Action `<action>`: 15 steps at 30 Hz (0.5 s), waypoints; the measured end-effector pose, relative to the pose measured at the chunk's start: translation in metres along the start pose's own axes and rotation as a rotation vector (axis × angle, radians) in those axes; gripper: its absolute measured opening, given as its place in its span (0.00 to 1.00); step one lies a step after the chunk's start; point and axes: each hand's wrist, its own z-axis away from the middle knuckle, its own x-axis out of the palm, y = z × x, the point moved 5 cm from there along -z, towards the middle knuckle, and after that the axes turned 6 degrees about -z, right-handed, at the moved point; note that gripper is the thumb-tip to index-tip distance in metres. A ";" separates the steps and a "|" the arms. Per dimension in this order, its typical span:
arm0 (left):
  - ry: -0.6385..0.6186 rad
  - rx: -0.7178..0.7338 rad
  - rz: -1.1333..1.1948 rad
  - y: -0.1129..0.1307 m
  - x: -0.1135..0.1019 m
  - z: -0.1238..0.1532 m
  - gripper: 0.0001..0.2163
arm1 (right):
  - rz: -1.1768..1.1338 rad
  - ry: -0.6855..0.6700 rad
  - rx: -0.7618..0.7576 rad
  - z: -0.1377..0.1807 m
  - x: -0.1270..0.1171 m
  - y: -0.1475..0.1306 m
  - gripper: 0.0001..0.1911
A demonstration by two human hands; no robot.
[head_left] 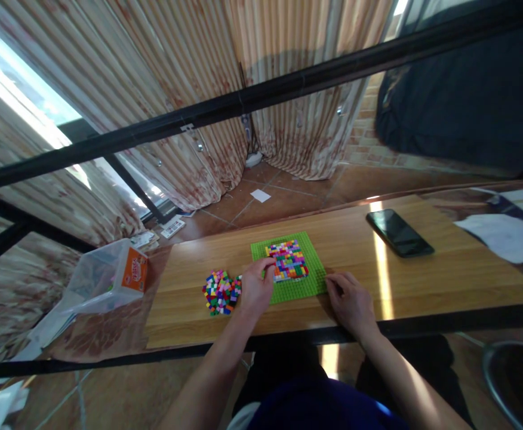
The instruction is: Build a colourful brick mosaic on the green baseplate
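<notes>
A green studded baseplate [291, 292] lies on the wooden table, bearing a dense multicoloured patch of small toy bricks [291, 261]. My left hand [257, 288] reaches over the plate's left side, thumb and forefinger pinched together at the left edge of the brick patch. Whatever sits between those fingertips is too small to make out. At the plate's right edge, my right hand [351, 303] rests on the table with curled fingers, its fingertips gripping the plate's rim. Left of my left hand is a heap of loose toy bricks [221, 292] in many colours.
A black phone [399, 233] lies on the right of the wooden table [181, 263]. White paper [505, 236] is at the far right. A clear plastic box with an orange label [135, 270] stands beyond the table's left end. A dark metal bar [279, 88] crosses beyond the table.
</notes>
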 end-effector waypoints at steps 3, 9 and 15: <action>-0.013 0.030 -0.048 0.003 0.004 -0.004 0.08 | -0.010 0.000 0.003 0.000 0.001 0.000 0.14; -0.016 0.096 -0.130 0.013 0.010 -0.014 0.07 | -0.014 0.001 0.022 -0.001 0.000 -0.002 0.14; -0.030 0.084 -0.226 0.019 0.021 -0.023 0.06 | -0.022 -0.011 0.022 -0.002 0.000 -0.002 0.14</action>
